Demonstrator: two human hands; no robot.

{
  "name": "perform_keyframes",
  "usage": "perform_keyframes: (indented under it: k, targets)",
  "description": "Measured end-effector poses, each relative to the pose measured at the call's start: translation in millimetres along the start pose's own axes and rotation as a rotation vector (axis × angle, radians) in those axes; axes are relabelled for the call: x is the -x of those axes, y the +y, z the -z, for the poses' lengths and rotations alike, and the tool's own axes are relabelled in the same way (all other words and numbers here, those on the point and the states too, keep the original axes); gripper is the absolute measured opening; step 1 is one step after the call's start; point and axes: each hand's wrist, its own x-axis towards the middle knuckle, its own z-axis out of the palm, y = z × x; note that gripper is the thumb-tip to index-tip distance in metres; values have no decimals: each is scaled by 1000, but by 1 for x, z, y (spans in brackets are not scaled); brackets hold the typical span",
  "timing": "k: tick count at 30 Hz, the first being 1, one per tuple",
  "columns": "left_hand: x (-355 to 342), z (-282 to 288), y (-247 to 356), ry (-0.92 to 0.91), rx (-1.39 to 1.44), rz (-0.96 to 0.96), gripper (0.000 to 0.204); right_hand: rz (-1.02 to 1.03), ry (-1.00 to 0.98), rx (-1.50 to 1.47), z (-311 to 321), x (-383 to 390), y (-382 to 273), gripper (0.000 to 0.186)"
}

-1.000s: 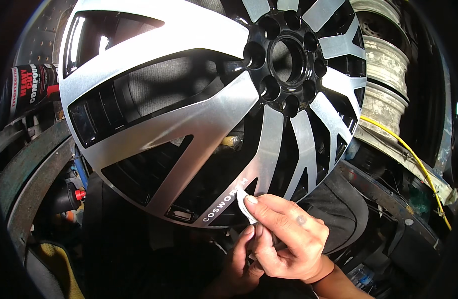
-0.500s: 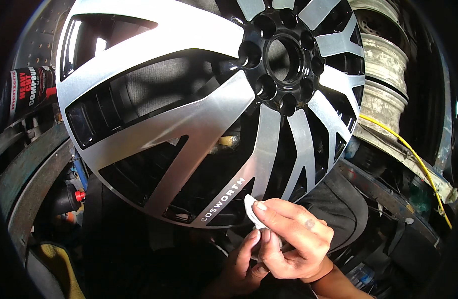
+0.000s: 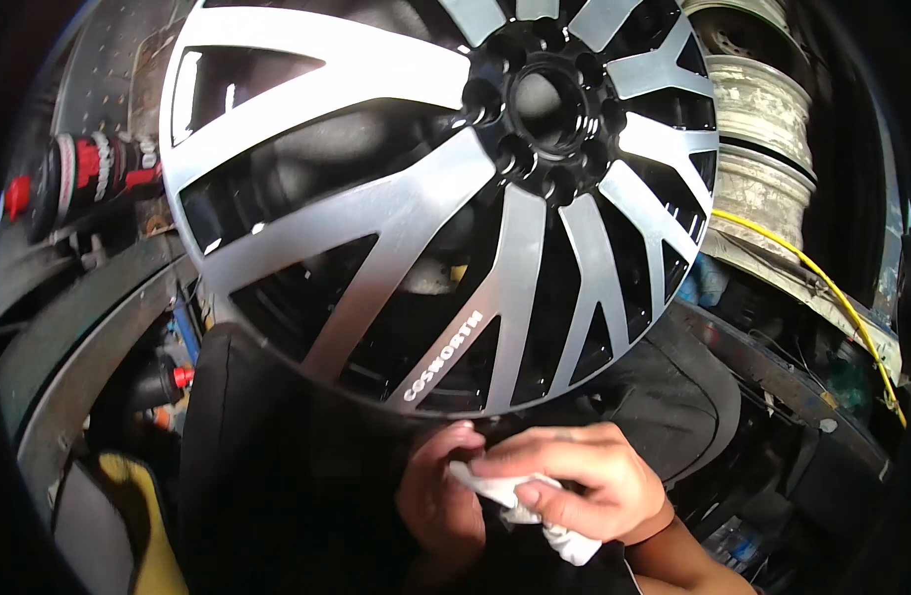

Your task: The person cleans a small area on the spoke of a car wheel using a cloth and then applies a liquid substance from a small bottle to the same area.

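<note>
A large wheel (image 3: 515, 297) with silver spokes and a black hub fills the upper middle, white lettering on one lower spoke. Below its near edge, my right hand (image 3: 589, 481) is closed on a crumpled white cloth (image 3: 569, 540), its thumb and fingers pinching the folded upper end. My left hand (image 3: 437, 496) is just left of it, fingers curled upward against that end of the cloth; exactly what it grips is hidden.
Dark bottles with red parts (image 3: 98, 178) (image 3: 153, 387) lie along the left, beside curved metal rails (image 3: 63, 367) and a yellow-lined fabric (image 3: 128, 516). Stacked worn rims (image 3: 758, 188) stand at right, a yellow hose (image 3: 822, 278) running past them. A padded dark surface (image 3: 673, 416) shows under the wheel.
Both hands and the cloth have dropped away from the lettered spoke to below the rim, with more bunched cloth showing. The view has shifted slightly, so the wheel appears higher.
</note>
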Motion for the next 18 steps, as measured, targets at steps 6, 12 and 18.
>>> perform_keyframes:
  k: [6, 12, 18]
  targets:
    - [-5, -4, 8, 4, 245, -78, 9, -236, 75, -482, -13, 19, 11, 32]
    - [-1, 0, 11, -58, 250, -163, 10, -244, 74, -633, -19, 24, 11, 30]
    - [4, -3, 27, -46, 482, 12, 11, -160, -25, -648, -21, 31, 24, 29]
